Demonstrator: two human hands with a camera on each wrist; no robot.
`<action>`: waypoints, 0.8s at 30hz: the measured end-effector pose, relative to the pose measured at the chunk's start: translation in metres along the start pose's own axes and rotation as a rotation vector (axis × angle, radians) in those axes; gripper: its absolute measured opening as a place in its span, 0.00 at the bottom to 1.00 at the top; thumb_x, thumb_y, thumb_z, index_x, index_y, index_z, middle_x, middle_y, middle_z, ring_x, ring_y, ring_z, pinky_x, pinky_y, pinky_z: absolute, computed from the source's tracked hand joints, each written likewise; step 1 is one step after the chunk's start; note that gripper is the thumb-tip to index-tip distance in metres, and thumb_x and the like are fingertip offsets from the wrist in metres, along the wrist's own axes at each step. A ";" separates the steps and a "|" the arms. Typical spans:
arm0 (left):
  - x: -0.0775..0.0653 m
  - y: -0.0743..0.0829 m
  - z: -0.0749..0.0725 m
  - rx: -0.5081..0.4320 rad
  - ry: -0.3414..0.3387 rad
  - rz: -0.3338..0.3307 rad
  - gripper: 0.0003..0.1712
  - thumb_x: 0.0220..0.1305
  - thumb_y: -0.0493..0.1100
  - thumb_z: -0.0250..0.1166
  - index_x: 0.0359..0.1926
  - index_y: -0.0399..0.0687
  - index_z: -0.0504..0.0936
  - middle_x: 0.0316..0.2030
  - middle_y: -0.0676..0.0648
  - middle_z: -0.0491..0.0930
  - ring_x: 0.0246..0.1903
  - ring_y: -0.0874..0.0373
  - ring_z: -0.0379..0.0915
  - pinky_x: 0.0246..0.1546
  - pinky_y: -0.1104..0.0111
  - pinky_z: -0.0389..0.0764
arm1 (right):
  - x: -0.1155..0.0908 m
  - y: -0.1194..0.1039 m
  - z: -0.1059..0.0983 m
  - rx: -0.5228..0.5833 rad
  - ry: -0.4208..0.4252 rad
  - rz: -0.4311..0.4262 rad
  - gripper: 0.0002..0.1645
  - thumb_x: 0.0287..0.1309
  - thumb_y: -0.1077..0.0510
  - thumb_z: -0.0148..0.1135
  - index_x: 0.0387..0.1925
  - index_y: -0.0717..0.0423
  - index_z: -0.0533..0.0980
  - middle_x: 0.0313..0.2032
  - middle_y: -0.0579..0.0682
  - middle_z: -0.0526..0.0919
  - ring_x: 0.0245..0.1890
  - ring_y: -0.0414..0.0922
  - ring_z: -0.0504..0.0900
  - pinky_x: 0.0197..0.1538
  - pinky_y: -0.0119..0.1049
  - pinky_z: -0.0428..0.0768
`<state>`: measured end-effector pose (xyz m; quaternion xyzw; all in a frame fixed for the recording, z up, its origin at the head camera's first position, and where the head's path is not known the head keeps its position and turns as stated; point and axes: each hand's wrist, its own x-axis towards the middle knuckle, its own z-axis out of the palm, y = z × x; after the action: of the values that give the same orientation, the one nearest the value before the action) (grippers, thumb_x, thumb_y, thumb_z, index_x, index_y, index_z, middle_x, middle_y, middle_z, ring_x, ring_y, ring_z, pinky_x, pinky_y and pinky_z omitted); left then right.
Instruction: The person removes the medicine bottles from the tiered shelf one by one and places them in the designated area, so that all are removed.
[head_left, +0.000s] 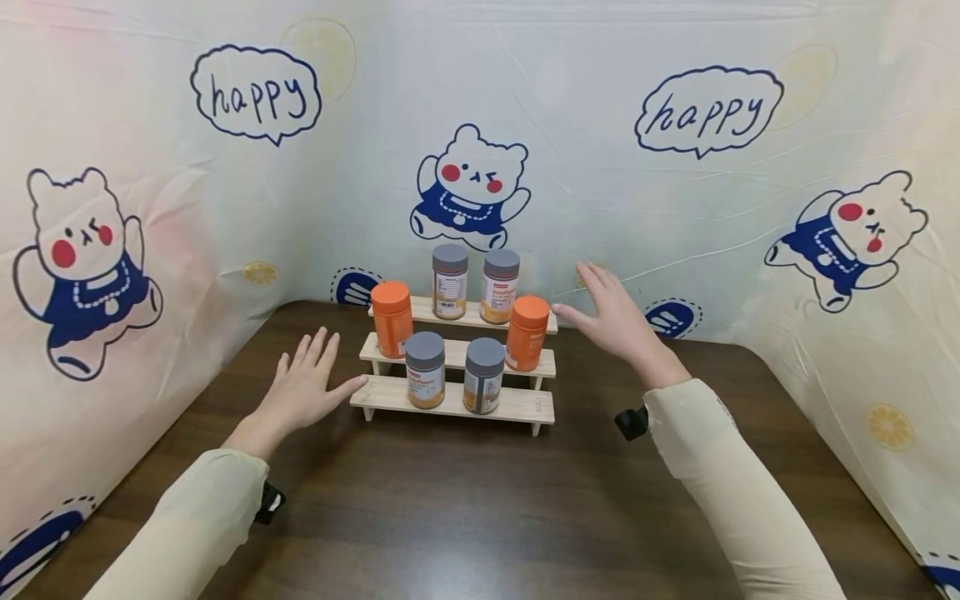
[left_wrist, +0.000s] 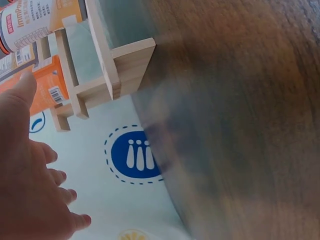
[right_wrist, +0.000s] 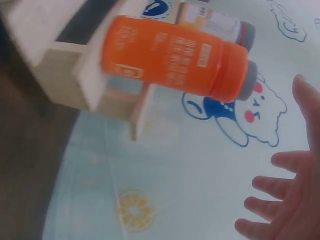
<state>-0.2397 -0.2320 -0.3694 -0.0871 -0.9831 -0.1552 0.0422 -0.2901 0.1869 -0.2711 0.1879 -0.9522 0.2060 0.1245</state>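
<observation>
L hand [head_left: 300, 392] & R hand [head_left: 618, 321] both released: fingers spread, nothing held. All six jars stand on the 3-tier wooden rack [head_left: 525, 406], itself on the counter [head_left: 420, 517] btwn the two sets of fingers. L thumb tip's right by the L end of the front plank [head_left: 455, 402]; touching or just over it, can't tell. R thumb tip's just beside the R end of the back plank [head_left: 422, 309], w/ a gap to the jars in the right wrist view. R orange jar [head_left: 527, 333] is just L of R thumb, a bit nearer the person; L orange jar [head_left: 392, 321] is beyond L thumb, slightly R. Front-L grey-lid jar [head_left: 425, 375] & front-R grey-lid jar [head_left: 483, 379] are R of L thumb; back-L grey-lid jar [head_left: 450, 283] & back-R grey-lid jar [head_left: 500, 287] are L of R fingers. Handling-wise, prob. best to grip a jar by its body, not the lid, & come in from the outer side; lift straight up to clear neighbours. Planks are narrow, so base shd sit fully on. If touching the rack, press both ends evenly, else it cd tip or slide.
</observation>
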 end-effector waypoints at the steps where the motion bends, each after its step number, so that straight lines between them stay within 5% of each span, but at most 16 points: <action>1: 0.000 -0.001 0.001 -0.009 0.001 0.003 0.56 0.60 0.71 0.46 0.70 0.33 0.41 0.68 0.30 0.35 0.65 0.33 0.27 0.58 0.37 0.31 | 0.003 -0.003 -0.001 0.013 0.005 0.000 0.51 0.55 0.31 0.52 0.71 0.54 0.49 0.69 0.58 0.50 0.67 0.56 0.48 0.63 0.57 0.51; 15: 0.001 -0.012 0.016 -0.115 -0.005 0.053 0.53 0.62 0.64 0.54 0.69 0.29 0.43 0.67 0.28 0.38 0.66 0.33 0.32 0.58 0.38 0.38 | 0.045 -0.034 0.008 0.204 0.039 -0.051 0.45 0.54 0.43 0.64 0.68 0.51 0.57 0.67 0.51 0.58 0.66 0.49 0.54 0.64 0.49 0.55; 24: 0.004 -0.016 0.030 -0.215 -0.030 0.047 0.54 0.61 0.62 0.57 0.68 0.28 0.43 0.67 0.28 0.39 0.65 0.33 0.33 0.59 0.40 0.42 | 0.066 -0.043 0.025 0.330 0.023 -0.001 0.41 0.54 0.46 0.64 0.67 0.50 0.60 0.66 0.49 0.61 0.63 0.51 0.61 0.60 0.48 0.63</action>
<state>-0.2480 -0.2373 -0.4021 -0.1162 -0.9590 -0.2574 0.0217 -0.3363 0.1195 -0.2577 0.2037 -0.9039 0.3617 0.1030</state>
